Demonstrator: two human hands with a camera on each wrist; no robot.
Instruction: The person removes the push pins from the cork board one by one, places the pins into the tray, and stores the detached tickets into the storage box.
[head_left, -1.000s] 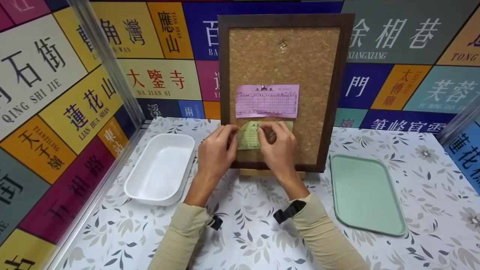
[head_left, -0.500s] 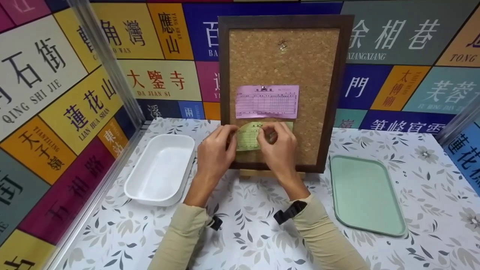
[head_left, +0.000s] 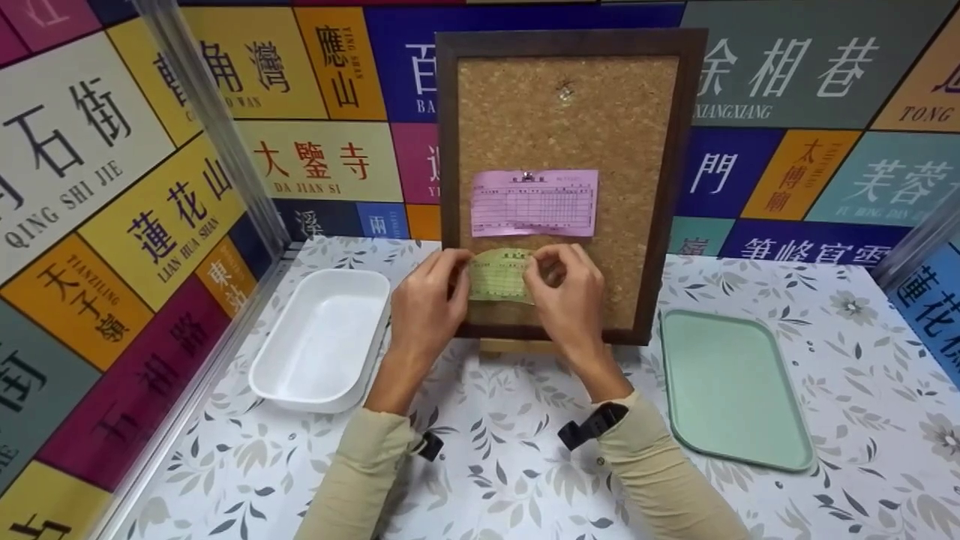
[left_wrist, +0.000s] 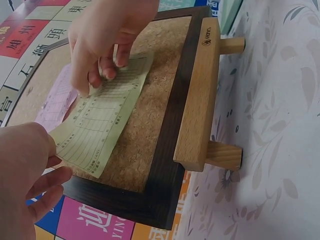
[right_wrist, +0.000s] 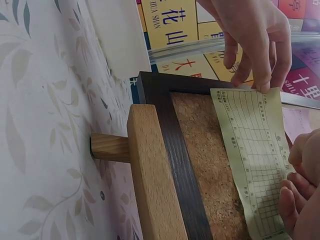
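A pale green receipt slip (head_left: 499, 276) with a printed table lies over the lower part of a dark-framed corkboard (head_left: 562, 127). My left hand (head_left: 427, 300) pinches the slip's upper left end; its left side bows off the cork. At the slip's top edge, right of its middle, my right hand (head_left: 566, 296) has thumb and forefinger drawn together. Whatever small thing lies between those fingertips is hidden, and the hand covers the slip's right part. Just above is a pink receipt slip (head_left: 534, 204), fixed at its top by a small shiny pin (head_left: 527, 175).
The board leans on a small wooden stand (left_wrist: 200, 95). A white basin (head_left: 322, 337) is at the left, and a green tray (head_left: 739, 390) at the right. Several small clear pins (head_left: 565, 91) cluster high on the cork. Colourful sign panels (head_left: 315, 157) wall the table.
My right hand has shifted slightly right along the slip's top edge, uncovering more of its heading. My left hand has moved a little left, with the slip's left edge.
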